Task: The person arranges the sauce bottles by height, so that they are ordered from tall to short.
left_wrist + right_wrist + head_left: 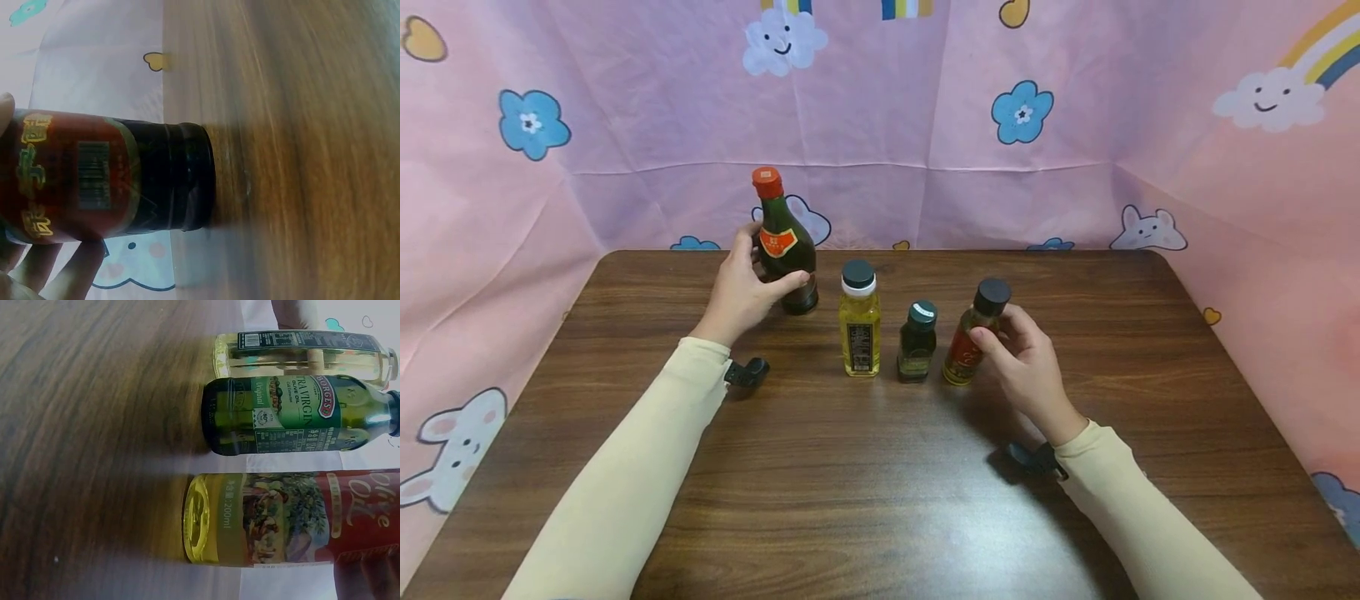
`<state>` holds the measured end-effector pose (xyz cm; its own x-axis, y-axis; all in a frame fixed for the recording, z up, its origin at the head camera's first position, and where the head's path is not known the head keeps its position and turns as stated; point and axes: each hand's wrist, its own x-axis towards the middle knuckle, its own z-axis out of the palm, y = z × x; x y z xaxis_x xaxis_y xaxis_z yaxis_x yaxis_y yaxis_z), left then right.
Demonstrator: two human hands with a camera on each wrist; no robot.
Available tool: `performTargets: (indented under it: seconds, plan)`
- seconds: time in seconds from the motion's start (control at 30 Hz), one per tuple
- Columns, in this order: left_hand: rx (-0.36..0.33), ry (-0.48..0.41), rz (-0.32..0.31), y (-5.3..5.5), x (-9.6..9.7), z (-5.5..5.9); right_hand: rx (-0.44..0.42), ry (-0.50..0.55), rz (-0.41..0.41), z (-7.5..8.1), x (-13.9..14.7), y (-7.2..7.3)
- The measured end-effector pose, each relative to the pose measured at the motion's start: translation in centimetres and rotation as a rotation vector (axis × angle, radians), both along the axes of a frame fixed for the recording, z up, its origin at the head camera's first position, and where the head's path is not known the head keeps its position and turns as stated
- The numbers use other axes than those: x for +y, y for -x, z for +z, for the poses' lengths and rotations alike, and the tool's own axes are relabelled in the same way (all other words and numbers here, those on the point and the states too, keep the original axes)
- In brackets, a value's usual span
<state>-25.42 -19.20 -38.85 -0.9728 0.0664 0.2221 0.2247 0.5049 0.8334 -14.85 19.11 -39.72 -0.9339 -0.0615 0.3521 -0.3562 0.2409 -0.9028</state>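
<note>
My left hand (741, 292) grips a dark glass bottle (787, 242) with a red cap and red-orange label, thumb across its front. The left wrist view shows the bottle's red back label (94, 178) with a barcode, its base right at the tabletop. On the right, my right hand (1030, 362) holds a small olive oil bottle (964, 350) with a black cap and red label, thumb in front and fingers behind. Its yellow base (199, 519) is close over the wood in the right wrist view.
Between the hands stand a clear bottle of yellow oil (860, 333) and a small dark green olive oil bottle (916, 346), both upright on the brown wooden table (820, 483). A pink patterned cloth (880, 125) hangs behind and along both sides.
</note>
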Motion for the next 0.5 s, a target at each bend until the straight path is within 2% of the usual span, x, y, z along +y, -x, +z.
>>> performTargets:
  seconds: [0.17,0.3,0.5]
  plan:
    - [-0.003,0.021,-0.001,0.0,0.3,0.1,-0.014,0.001,-0.008,0.2,0.1,0.0]
    - [0.01,0.027,0.013,-0.4,0.2,0.3,-0.031,0.007,0.004,0.2,0.1,0.0]
    - [0.115,-0.033,0.051,-2.5,-0.3,1.3,-0.036,0.023,0.011,0.1,0.0,0.0]
